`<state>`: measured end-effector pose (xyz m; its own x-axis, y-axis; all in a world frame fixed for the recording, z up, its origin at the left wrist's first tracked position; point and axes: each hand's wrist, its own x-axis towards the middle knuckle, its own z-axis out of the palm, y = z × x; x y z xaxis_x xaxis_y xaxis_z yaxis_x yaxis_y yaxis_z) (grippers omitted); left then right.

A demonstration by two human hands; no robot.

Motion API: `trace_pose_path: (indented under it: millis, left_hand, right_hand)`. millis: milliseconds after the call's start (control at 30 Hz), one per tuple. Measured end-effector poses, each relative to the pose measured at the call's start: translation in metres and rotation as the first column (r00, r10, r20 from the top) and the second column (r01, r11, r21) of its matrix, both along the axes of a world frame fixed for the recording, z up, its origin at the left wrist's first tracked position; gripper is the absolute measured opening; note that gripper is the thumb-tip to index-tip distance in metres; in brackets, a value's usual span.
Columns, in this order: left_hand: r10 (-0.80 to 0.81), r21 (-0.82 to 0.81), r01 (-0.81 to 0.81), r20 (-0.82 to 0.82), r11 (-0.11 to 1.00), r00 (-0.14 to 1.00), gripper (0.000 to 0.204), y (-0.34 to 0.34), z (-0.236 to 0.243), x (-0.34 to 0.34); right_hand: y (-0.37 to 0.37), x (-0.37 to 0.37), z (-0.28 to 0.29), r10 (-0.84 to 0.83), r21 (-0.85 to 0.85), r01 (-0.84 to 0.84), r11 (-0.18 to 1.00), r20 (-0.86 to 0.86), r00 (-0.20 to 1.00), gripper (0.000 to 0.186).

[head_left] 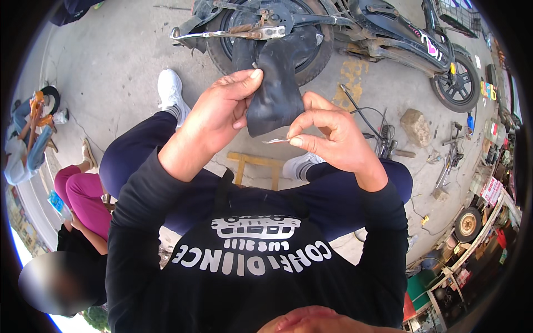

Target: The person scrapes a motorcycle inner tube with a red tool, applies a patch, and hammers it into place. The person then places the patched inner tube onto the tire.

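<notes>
A black rubber inner tube (276, 91) hangs flattened in front of me, running up to the rear wheel (325, 50) of a scooter lying on its side. My left hand (222, 108) is closed on the tube's left edge, its thumb pressed against the rubber. Just beside the tube's lower right edge, my right hand (340, 132) pinches a small thin whitish strip (276, 141) between thumb and finger. Whether that strip touches the tube, I cannot tell.
The dark scooter (400, 36) stretches across the far side. To the right are a stone block (415, 127), metal tools (452, 152) and a small wheel (468, 223). A wooden stool (255, 161) stands between my legs. People sit at the left, one in magenta trousers (80, 191).
</notes>
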<state>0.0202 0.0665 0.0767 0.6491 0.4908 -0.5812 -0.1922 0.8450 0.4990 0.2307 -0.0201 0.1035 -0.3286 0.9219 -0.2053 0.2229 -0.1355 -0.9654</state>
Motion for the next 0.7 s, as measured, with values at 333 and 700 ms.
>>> trace_pose_path:
  millis: [333, 700]
  left_hand:
    - [0.023, -0.014, -0.023, 0.023, 1.000, 0.999, 0.024, 0.000, 0.004, -0.004]
    - [-0.013, -0.016, 0.013, -0.018, 1.000, 1.000, 0.023, 0.003, 0.007, -0.001]
  right_hand:
    - [0.000, 0.000, 0.004, -0.006, 0.004, 0.006, 1.000, -0.019, 1.000, 0.011]
    - [-0.002, 0.004, 0.006, 0.021, -0.063, -0.021, 0.998, 0.004, 1.000, 0.009]
